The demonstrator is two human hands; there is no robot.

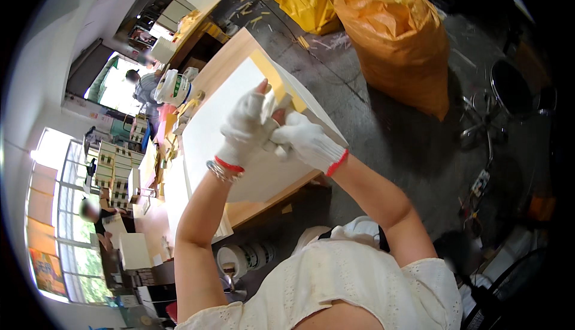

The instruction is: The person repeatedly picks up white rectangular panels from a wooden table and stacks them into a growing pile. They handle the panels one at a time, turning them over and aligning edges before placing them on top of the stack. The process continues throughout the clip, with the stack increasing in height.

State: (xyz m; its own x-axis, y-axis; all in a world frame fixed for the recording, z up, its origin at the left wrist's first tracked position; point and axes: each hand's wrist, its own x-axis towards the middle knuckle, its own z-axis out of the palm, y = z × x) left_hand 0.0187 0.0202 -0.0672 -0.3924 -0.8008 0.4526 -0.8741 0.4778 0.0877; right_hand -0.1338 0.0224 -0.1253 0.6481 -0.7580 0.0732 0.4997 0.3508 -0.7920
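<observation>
My left hand (244, 123) and my right hand (306, 140) wear white knit gloves with red cuffs, and some bare fingertips show. They meet above a white sheet (206, 129) on a wooden table. The fingers of both hands are curled together. A small pale piece (286, 100) shows at the fingers, but its kind is unclear and part of it is hidden. Just beyond the hands, a yellow strip (268, 77) lies along the sheet's far right edge. White sheet material hangs over the table's right side.
A full orange sack (392, 48) and a yellow sack (304, 0) stand on the floor beyond the table, near scattered scraps. A white bucket (172, 88) is at the table's far left. Two people work at the left. A swivel stool (511, 88) stands right.
</observation>
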